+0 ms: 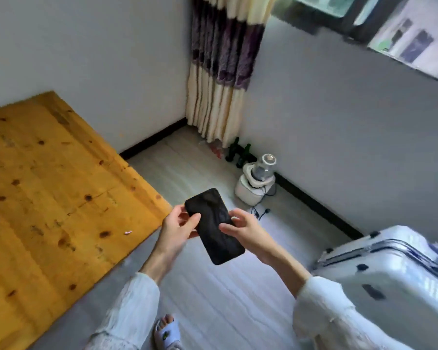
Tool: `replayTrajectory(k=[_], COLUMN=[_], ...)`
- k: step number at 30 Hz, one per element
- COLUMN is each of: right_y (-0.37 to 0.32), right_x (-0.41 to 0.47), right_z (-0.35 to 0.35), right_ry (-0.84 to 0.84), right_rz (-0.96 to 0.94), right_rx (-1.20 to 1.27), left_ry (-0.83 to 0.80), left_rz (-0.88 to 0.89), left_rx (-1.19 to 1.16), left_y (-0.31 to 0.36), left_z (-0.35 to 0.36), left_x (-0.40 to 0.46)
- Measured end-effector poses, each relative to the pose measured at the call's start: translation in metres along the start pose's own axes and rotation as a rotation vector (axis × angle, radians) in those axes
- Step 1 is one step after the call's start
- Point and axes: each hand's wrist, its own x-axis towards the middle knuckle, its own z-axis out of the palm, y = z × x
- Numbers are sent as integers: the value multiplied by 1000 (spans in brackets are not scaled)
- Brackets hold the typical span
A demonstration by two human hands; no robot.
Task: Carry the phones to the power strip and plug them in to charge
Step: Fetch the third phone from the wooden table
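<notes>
Phone (214,226), black w/ dark screen facing up, sits mid-frame in the air above the floor (213,299), held between both hands, long axis tilted so the top end points up-left and the bottom end down-right.

Left hand (177,227) grips the phone's left edge near the top: thumb lies on the screen, fingers curl under and behind. Forearm comes up from bottom centre in a white textured sleeve (127,311). Right hand (243,228) is grasping the right edge, thumb across the glass, index tip bent at the side; its wrist angles in from lower right, white sleeve too.

Hard to make out: the phone's underside and ports are hidden, and only one phone shows. No power strip visible. One foot in a pale slipper (166,332) is cut off at the bottom edge. Frame is blurry toward the right.

Left side: yellow knotty wood board (48,185), prob. a bed base, runs off the left edge; its right edge passes just beside the left hand. Open grey floor runs centre toward the corner w/ a striped curtain (220,72). Dark bottles (238,154) and a white appliance (257,180) w/ a loose cord stand by the right wall. White suitcase (390,279) fills lower right, close to the right forearm.
</notes>
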Motion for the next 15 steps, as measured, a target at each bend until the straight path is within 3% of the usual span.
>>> replayTrajectory(k=[7,15], right_y=[97,276], right_x=[-178,-440], right_z=[-149,-259], right_ry=[443,1041], right_rz=[-45,76], right_rx=[128,372], left_ry=[-480,-954], left_rz=[88,51], left_rx=[190,360], left_y=[8,-71], left_z=[220,469], left_x=[-71,-229])
